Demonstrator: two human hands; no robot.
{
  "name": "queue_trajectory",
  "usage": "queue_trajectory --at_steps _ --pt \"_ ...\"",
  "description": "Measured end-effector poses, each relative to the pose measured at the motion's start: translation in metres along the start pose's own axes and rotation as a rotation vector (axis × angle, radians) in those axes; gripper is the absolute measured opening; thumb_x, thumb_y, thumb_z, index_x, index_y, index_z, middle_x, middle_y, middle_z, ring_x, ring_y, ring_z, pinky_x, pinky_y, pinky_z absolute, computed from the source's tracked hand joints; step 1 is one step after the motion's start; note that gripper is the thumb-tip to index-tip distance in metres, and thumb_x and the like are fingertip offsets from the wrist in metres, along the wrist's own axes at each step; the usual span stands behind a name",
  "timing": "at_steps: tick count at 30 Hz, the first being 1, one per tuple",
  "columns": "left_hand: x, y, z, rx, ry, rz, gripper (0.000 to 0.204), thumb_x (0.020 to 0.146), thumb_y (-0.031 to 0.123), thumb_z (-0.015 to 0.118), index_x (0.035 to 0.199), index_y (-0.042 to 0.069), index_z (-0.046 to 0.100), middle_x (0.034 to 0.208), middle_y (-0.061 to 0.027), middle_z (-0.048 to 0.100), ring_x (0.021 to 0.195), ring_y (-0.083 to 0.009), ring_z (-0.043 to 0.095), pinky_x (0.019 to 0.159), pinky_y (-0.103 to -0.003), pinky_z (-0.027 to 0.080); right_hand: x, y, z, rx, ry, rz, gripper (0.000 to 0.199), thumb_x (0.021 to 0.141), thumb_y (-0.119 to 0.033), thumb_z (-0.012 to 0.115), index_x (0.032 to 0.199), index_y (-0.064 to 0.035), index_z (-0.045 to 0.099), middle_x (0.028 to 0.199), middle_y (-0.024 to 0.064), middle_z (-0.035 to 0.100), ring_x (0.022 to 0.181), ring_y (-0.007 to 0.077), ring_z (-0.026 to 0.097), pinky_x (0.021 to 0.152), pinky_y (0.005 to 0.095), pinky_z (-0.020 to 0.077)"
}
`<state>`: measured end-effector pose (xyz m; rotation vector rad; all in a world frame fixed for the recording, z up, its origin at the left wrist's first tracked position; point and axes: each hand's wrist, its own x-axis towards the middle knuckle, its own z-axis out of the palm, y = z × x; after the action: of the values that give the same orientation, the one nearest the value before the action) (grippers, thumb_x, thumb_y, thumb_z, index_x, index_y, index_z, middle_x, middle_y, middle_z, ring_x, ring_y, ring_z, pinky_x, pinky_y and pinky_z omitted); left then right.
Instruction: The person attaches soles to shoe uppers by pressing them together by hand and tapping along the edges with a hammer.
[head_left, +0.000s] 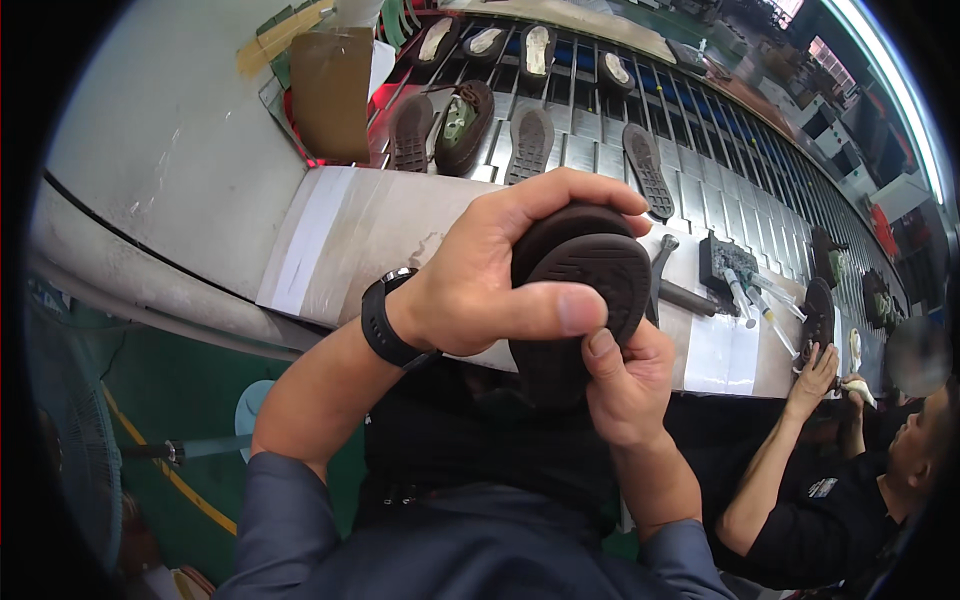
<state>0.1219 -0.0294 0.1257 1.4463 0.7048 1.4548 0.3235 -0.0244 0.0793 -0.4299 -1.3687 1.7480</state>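
Observation:
A dark brown shoe sole (612,268) with a grooved tread faces up in front of me, laid against a dark brown shoe upper (540,240). At their far rounded end, a step shows between the two edges. My left hand (480,275) wraps over that end, fingers curled round the far side and thumb pressed on the tread. Closed on the near right side is my right hand (635,385), its thumb on the sole's edge beside the left thumb. The fingers under the shoe are hidden.
Beyond the pale bench edge (385,215), a rod conveyor (590,120) carries several soles (531,140) and uppers (465,125). Right of my hands lie a hammer-like tool (690,298), a wrench (664,255) and syringes (765,305). A co-worker (830,500) handles another shoe (818,315). A fan (80,440) stands left.

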Motion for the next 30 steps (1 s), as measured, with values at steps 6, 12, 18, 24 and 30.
queue_trajectory --at_steps 6,12,18,24,30 --pt "0.003 -0.003 -0.004 0.078 -0.084 0.076 0.087 0.077 0.041 0.087 0.142 -0.006 0.053 0.138 -0.0201 0.064 0.12 -0.024 0.066 0.105 -0.038 0.053 0.0 0.002 -0.002 -0.055 -0.014 -0.003 0.037 0.106 -0.024 0.07 0.127 0.0059 0.068 0.121 0.0108 0.074 0.108 0.0164 0.069 0.098 0.0316 0.0529" --pt "0.005 -0.007 -0.006 0.129 -0.109 0.12 0.086 0.077 0.041 0.088 0.141 -0.005 0.054 0.136 -0.0171 0.064 0.119 -0.0223 0.066 0.104 -0.037 0.053 0.002 0.004 0.001 -0.024 0.02 -0.066 0.03 0.108 -0.017 0.067 0.124 0.0073 0.07 0.116 0.0108 0.075 0.103 0.0132 0.069 0.092 0.0293 0.0554" --pt "0.004 -0.007 -0.008 0.126 -0.11 0.121 0.085 0.077 0.041 0.087 0.141 -0.005 0.055 0.135 -0.0169 0.064 0.118 -0.0222 0.066 0.103 -0.037 0.054 0.004 0.005 0.001 -0.022 0.001 -0.076 0.027 0.107 -0.016 0.067 0.122 0.0066 0.072 0.114 0.0099 0.076 0.101 0.0121 0.068 0.09 0.0288 0.0547" --pt "0.003 -0.006 -0.01 0.133 -0.111 0.117 0.084 0.077 0.039 0.087 0.141 -0.005 0.054 0.135 -0.0169 0.064 0.118 -0.0218 0.066 0.102 -0.037 0.054 0.005 0.006 0.003 -0.029 0.02 -0.055 0.027 0.107 -0.016 0.068 0.121 0.0062 0.072 0.113 0.0087 0.076 0.1 0.011 0.067 0.088 0.0279 0.0539" --pt "0.003 -0.004 -0.013 0.139 -0.121 0.125 0.084 0.077 0.037 0.087 0.141 -0.005 0.054 0.135 -0.017 0.064 0.117 -0.0217 0.066 0.102 -0.037 0.054 0.006 0.007 0.005 -0.026 0.021 -0.049 0.027 0.107 -0.016 0.068 0.122 0.0059 0.072 0.113 0.0086 0.076 0.098 0.01 0.066 0.086 0.0261 0.0528"
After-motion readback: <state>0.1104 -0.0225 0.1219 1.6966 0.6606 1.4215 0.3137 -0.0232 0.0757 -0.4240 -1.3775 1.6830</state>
